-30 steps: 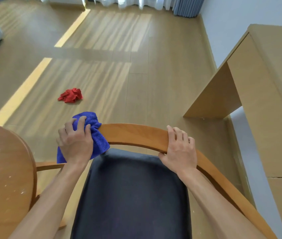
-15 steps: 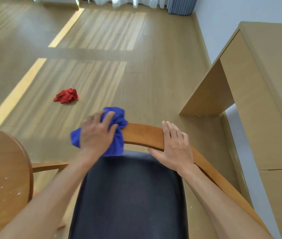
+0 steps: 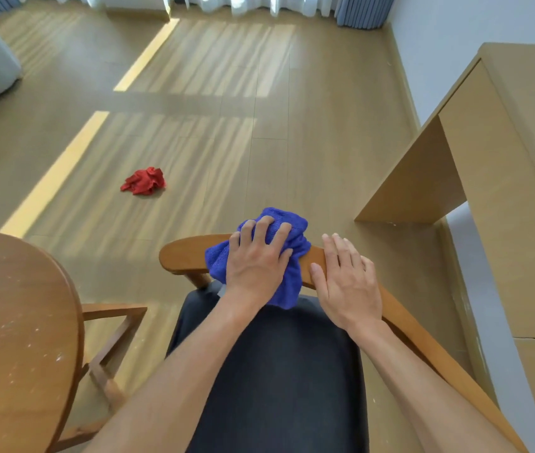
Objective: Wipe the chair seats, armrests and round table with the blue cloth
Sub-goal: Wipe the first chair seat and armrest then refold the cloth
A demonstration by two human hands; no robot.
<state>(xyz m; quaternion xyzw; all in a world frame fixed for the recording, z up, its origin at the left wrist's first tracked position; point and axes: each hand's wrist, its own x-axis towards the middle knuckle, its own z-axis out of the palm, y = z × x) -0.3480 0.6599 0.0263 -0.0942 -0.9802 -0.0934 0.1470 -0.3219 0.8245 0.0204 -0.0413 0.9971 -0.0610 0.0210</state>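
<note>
Cloth first: my left hand [image 3: 257,260] has dragged the bunched blue cloth [image 3: 287,246] along the curved wooden armrest [image 3: 183,255] from nine o'clock toward three, fingers curled into it, nearly meeting my flat, empty right hand [image 3: 346,282]. That stretch looks wiped; dark seat [image 3: 279,380] and round table [image 3: 14,322] remain.

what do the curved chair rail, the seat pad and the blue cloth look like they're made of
Chair rail: wood with a smooth, glossy-looking orange-brown finish; faint grain shows.
Seat pad: dark, matte upholstery, probably woven fabric, though leatherette is possible.
Blue cloth: fuzzy, bunched pile, likely microfibre.
</note>
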